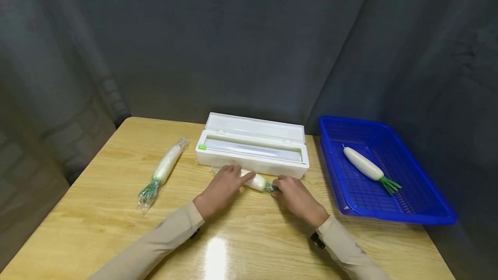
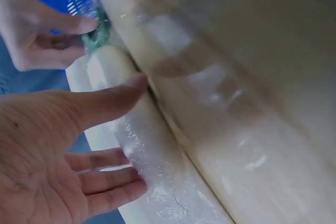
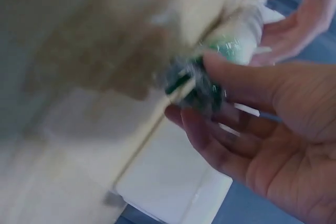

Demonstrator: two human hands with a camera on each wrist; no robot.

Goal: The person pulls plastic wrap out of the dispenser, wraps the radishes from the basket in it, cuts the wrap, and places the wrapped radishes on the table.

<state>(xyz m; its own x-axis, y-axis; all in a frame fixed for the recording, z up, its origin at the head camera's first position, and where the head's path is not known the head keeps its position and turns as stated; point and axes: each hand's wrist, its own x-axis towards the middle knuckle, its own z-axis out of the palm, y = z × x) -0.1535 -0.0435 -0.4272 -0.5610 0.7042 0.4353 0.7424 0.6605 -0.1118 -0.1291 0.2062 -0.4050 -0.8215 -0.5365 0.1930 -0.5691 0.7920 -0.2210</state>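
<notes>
- The held radish lies at the centre of the frame, just in front of the white box; film covers its body and its leaves point right
- The left hand grips its body, thumb on one side and fingers on the other; the right hand pinches the filmed leaves between thumb and fingertips
- Judging by how things lie, the wrapped radish, left of centre, looks finished, in film from tip to leaves; the held radish seems nearly so; the bare radish, inside the blue basket at the right, shows no film and appears left to do
- The box's lid is open at the back, the film roll showing inside
- The box leaves little room beyond the hands; bare wood of the table shows toward the bottom of the frame, and between left hand and wrapped radish; the basket bounds the right and seems to reach past the table's right edge
</notes>
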